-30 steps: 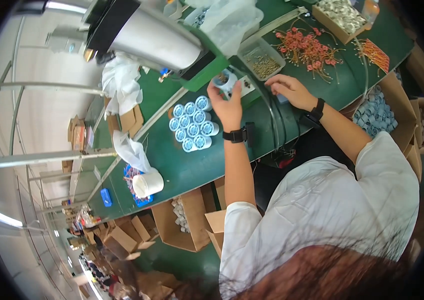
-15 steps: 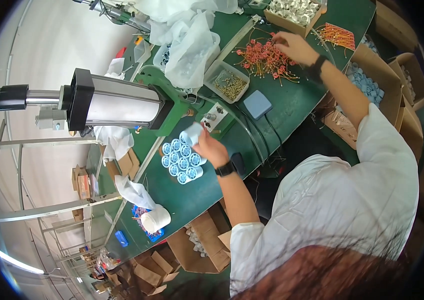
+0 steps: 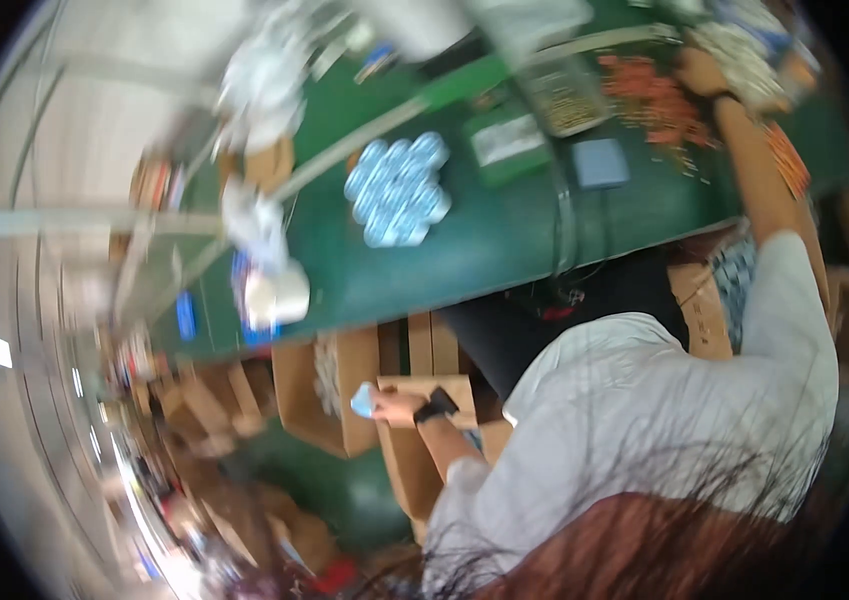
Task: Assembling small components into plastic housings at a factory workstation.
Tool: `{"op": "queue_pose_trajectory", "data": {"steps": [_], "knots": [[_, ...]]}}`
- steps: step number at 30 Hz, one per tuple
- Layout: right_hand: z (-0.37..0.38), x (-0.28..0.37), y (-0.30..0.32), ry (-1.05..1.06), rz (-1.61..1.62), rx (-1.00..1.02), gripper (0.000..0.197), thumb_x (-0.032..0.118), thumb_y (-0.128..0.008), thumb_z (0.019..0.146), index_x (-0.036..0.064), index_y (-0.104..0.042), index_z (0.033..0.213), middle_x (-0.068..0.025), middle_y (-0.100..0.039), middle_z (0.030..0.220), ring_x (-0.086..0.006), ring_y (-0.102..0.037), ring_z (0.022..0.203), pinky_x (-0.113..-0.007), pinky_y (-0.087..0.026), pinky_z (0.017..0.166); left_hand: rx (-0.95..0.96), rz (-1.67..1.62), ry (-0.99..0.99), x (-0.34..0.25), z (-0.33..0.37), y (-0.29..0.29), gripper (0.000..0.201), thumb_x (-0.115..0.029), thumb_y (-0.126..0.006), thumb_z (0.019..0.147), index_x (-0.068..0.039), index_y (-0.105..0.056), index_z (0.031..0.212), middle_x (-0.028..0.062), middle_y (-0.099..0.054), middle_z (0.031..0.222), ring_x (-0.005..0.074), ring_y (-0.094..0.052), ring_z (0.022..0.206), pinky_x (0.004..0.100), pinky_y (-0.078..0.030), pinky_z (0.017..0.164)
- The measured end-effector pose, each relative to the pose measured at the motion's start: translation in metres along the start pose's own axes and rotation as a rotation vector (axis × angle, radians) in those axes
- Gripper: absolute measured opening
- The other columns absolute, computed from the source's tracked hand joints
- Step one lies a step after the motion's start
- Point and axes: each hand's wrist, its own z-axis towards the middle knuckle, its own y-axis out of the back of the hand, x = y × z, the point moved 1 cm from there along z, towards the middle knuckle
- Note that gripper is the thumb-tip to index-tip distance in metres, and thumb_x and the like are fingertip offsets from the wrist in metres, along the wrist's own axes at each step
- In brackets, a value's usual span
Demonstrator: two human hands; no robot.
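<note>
Below the table edge, my left hand (image 3: 396,407) is closed on a light-blue plastic cup-shaped part (image 3: 363,400), which sticks out past the fingertips. It hangs over open cardboard boxes (image 3: 396,455). At the far right my right hand (image 3: 701,72) rests beside a heap of red parts with wire leads (image 3: 649,98), next to a box of white plastic pieces (image 3: 741,65). Motion smears its fingers, so I cannot tell whether they hold anything. A cluster of light-blue round parts (image 3: 399,190) stands on the green table (image 3: 484,250).
A green fixture with a pale plate (image 3: 508,142) stands mid-table, near a tub of small brass-coloured parts (image 3: 569,108) and a blue-grey square block (image 3: 600,163). A white round container (image 3: 279,296) sits at the left. Cables (image 3: 565,220) run over the table's front edge.
My left hand has moved from the cluster by the press down below the table edge, carrying a light-blue part. The view has turned and blurred. My right hand stays by the red wired parts.
</note>
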Motion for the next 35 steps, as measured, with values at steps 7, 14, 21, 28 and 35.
{"op": "queue_pose_trajectory", "data": {"steps": [7,14,21,28,35], "knots": [[0.034,-0.051,-0.044,0.067,0.177,-0.017,0.048,0.042,-0.065,0.097,0.0054,-0.069,0.127,-0.0195,-0.073,0.119,-0.0345,-0.069,0.111,-0.043,-0.053,0.094,-0.406,-0.305,0.039,0.138,0.062,0.124,0.024,-0.02,-0.071,0.092,-0.002,-0.059,0.101,0.0088,-0.064,0.09,0.0199,-0.057,0.067,0.0362,-0.05,0.053],[0.083,-0.183,-0.03,0.313,1.166,0.098,0.055,0.029,-0.042,0.113,0.013,-0.029,0.164,-0.007,-0.037,0.164,-0.0194,-0.035,0.15,-0.042,-0.018,0.129,-0.57,-0.284,0.869,0.24,0.027,0.188,0.047,-0.036,-0.075,0.088,0.005,-0.06,0.104,0.017,-0.068,0.087,0.0306,-0.066,0.077,0.0406,-0.054,0.064],[-0.019,-0.136,-0.07,-0.222,1.682,0.433,0.052,0.028,-0.047,0.112,0.0088,-0.036,0.159,-0.0078,-0.044,0.153,-0.0189,-0.04,0.141,-0.035,-0.026,0.121,-0.572,-0.219,0.686,0.289,0.061,0.209,0.054,-0.045,-0.07,0.093,0.007,-0.064,0.106,0.0164,-0.069,0.088,0.0313,-0.066,0.085,0.0415,-0.054,0.078],[-0.177,0.009,-0.06,-0.131,1.836,0.119,0.04,0.021,-0.059,0.107,-0.002,-0.056,0.14,-0.0094,-0.065,0.13,-0.0169,-0.061,0.121,-0.03,-0.047,0.109,-0.275,0.031,0.019,0.162,0.046,0.114,0.04,-0.034,-0.07,0.098,0.005,-0.065,0.106,0.0133,-0.067,0.098,0.0252,-0.062,0.089,0.0375,-0.051,0.083],[-0.227,0.084,-0.066,-0.081,1.746,-0.14,0.037,0.017,-0.06,0.106,-0.0006,-0.057,0.139,-0.0117,-0.065,0.131,-0.0209,-0.063,0.12,-0.03,-0.051,0.105,0.522,-0.091,-0.758,-0.047,-0.045,-0.069,0.034,-0.029,-0.078,0.093,-0.005,-0.065,0.113,0.0115,-0.062,0.105,0.0248,-0.06,0.094,0.035,-0.05,0.088]]}}
